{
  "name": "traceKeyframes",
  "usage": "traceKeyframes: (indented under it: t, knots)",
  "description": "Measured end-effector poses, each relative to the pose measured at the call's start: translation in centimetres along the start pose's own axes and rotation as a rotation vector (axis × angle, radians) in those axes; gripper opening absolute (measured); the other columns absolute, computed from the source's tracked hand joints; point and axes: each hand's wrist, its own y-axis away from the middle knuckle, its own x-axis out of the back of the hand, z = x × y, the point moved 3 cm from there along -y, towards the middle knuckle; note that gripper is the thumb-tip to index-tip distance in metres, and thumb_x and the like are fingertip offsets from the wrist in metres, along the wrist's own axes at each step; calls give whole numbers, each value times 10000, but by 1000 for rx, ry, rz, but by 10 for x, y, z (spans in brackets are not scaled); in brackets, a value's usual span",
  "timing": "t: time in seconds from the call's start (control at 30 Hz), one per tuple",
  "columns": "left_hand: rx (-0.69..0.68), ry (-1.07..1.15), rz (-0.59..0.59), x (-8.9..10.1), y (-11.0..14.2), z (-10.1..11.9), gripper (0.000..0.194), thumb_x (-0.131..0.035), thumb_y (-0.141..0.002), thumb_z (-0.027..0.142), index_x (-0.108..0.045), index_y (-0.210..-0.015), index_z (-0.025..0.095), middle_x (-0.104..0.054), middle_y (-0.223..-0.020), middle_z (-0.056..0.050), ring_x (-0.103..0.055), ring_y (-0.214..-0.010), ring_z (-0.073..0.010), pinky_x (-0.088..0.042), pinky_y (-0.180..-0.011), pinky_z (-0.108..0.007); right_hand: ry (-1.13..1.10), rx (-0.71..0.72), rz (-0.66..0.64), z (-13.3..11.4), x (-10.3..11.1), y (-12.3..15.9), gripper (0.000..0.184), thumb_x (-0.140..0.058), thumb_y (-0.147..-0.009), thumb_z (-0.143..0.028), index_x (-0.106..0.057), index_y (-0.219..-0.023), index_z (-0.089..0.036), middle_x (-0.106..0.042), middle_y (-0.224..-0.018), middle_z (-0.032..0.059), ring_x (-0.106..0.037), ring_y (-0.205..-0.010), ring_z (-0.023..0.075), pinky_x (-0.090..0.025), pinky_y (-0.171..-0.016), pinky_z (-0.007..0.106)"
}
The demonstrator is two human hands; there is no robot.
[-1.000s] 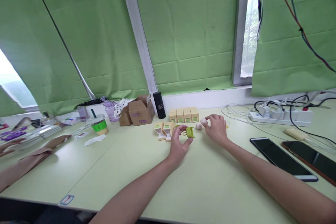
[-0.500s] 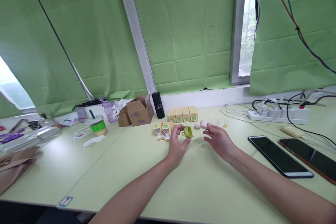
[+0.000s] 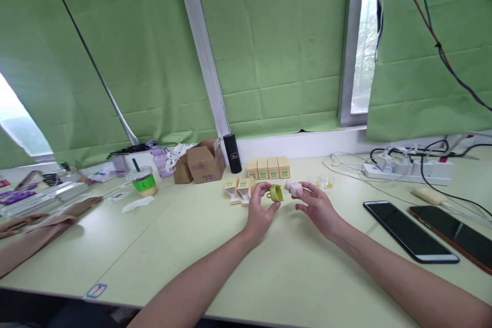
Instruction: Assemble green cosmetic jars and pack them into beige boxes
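Note:
A small green cup (image 3: 275, 193) is pinched between the thumb and fingers of my left hand (image 3: 260, 210), its opening turned to the right. Just to its right, my right hand (image 3: 317, 207) grips a small pale pink piece (image 3: 294, 188) whose kind I cannot make out; a gap separates it from the cup. Past my right fingers lies a clear plastic tray (image 3: 323, 182) with small yellow bits in it. Two opened small cartons (image 3: 232, 192) lie beside my left hand, and several closed small cartons (image 3: 268, 168) stand in a row behind.
A black bottle (image 3: 232, 154) and a cardboard box (image 3: 203, 164) stand at the back. On the right lie two phones (image 3: 409, 230), a power strip (image 3: 409, 171) and cables. A drink cup (image 3: 143, 182) stands at left, near another person's sleeved arm (image 3: 38, 243).
My right hand has drawn slightly left and turned, bringing the pale pink piece nearer the green cup. My left hand stays put. The other person's arm has reached farther in at the left.

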Motion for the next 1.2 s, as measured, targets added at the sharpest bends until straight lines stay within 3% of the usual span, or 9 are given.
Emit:
traceKeyframes:
  t: [0.4,0.7,0.97,1.2]
  knots:
    - [-18,-35,-24,0,2,5,427,-718,-778,111,-582,-1169,217,-639,-1211,-88,-622,-1182,-249,-454,-1083,-451,45,40,-45,4,-3,0,512,-969,-546,-366,-701,-960,-232,-687,-1046,51,-670,-891,218,-551,-762,373]
    - [-13,-69,-19,0,1,1,431,-723,-771,112,-583,-1164,220,-631,-1213,-92,-619,-1184,-252,-448,-1086,-462,212,14,-16,10,6,-8,459,-925,-607,-421,-766,-969,-189,-675,-892,53,-563,-729,158,-441,-571,276]
    - [3,-91,-1,1,0,-1,443,-736,-754,118,-588,-1158,224,-621,-1209,-87,-619,-1171,-261,-457,-1064,-464,40,-32,-61,5,1,-6,485,-927,-568,-317,-799,-1022,-205,-736,-1033,96,-608,-819,196,-482,-646,318]
    - [-19,-89,-19,0,2,1,451,-726,-759,90,-610,-1167,243,-616,-1214,-72,-611,-1189,-249,-455,-1079,-452,135,56,-36,4,1,-5,532,-947,-585,-440,-784,-1021,-183,-722,-901,69,-554,-734,166,-452,-598,309]
